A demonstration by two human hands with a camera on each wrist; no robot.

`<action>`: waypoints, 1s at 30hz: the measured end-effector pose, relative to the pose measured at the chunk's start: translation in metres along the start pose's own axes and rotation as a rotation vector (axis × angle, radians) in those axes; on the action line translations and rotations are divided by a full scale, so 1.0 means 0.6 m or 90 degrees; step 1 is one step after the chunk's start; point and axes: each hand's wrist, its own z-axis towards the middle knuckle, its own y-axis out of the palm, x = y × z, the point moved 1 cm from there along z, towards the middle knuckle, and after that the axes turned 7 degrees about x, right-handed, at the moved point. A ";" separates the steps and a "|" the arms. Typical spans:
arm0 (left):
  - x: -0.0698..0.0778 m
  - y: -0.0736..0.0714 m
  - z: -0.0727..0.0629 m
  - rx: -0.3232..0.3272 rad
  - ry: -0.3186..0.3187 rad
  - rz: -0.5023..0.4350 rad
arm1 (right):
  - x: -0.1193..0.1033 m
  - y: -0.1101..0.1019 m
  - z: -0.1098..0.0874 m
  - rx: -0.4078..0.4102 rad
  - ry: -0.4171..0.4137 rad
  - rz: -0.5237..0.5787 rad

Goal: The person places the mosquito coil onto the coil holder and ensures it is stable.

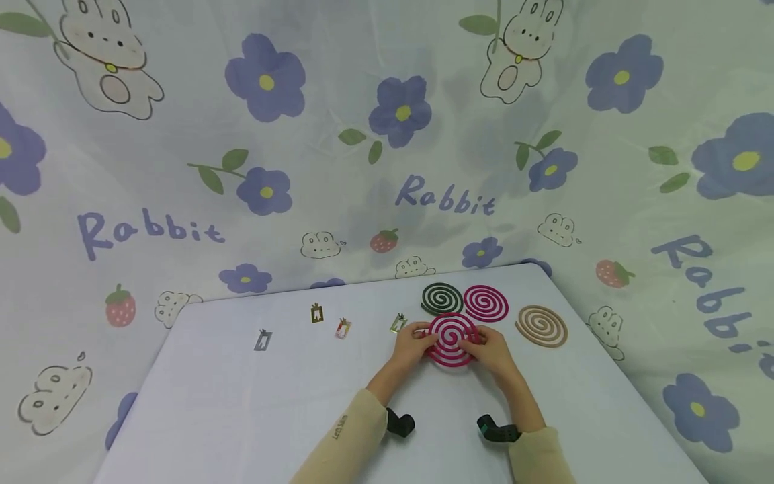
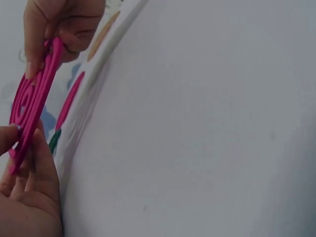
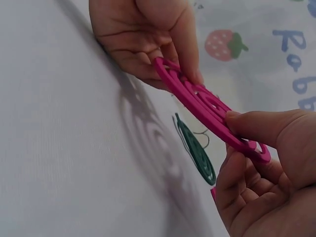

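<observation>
Both hands hold a pink mosquito coil (image 1: 451,337) raised over the white table, one at each side. My left hand (image 1: 411,344) pinches its left edge, thumb on the near face and fingers behind. Opposite, my right hand (image 1: 494,351) pinches the right edge in the same way. The right wrist view shows the coil (image 3: 195,104) tilted, its shadow falling on the cloth. Just beyond it lie a dark green coil (image 1: 442,299) and another pink coil (image 1: 486,303). A tan coil (image 1: 542,326) rests farther right.
Several small metal coil stands lie left of the hands: a gold one (image 1: 398,323), a red-and-gold one (image 1: 342,328), a brass-coloured one (image 1: 317,313) and a silver one (image 1: 263,340). A rabbit-and-flower curtain (image 1: 338,154) hangs behind the white table (image 1: 242,417).
</observation>
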 end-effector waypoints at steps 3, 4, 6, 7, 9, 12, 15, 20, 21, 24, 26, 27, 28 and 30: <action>0.004 -0.009 -0.001 0.005 -0.002 -0.006 | -0.005 0.010 0.001 -0.006 -0.003 0.008; 0.006 -0.012 -0.001 0.005 -0.003 -0.006 | -0.006 0.013 0.001 -0.008 -0.003 0.013; 0.008 -0.017 -0.001 0.003 -0.004 -0.001 | -0.009 0.018 0.002 -0.010 -0.005 0.020; 0.009 -0.019 0.000 0.002 -0.004 0.004 | -0.010 0.020 0.001 -0.011 -0.005 0.023; 0.011 -0.023 0.000 0.000 -0.004 0.008 | -0.012 0.024 0.002 -0.012 -0.003 0.028; 0.011 -0.029 0.002 0.002 0.008 0.014 | -0.016 0.029 0.001 -0.016 0.001 0.034; 0.012 -0.036 0.003 0.005 0.012 0.018 | -0.021 0.036 0.000 -0.015 0.003 0.031; 0.016 -0.051 0.004 0.005 -0.001 0.014 | -0.028 0.049 0.000 -0.009 0.006 0.045; 0.015 -0.054 0.005 0.007 -0.003 0.012 | -0.030 0.052 0.000 -0.009 0.008 0.051; 0.017 -0.062 0.006 0.008 -0.010 0.009 | -0.033 0.061 -0.001 -0.005 0.011 0.069; 0.018 -0.067 0.006 0.005 -0.013 0.005 | -0.035 0.068 -0.003 0.001 0.011 0.081; 0.019 -0.069 0.005 0.003 -0.012 0.003 | -0.036 0.071 -0.003 0.006 0.013 0.088; 0.020 -0.070 0.005 0.000 -0.012 -0.001 | -0.037 0.073 -0.004 0.010 0.013 0.093; 0.022 -0.074 0.003 0.001 -0.014 -0.012 | -0.038 0.079 -0.004 0.017 0.013 0.107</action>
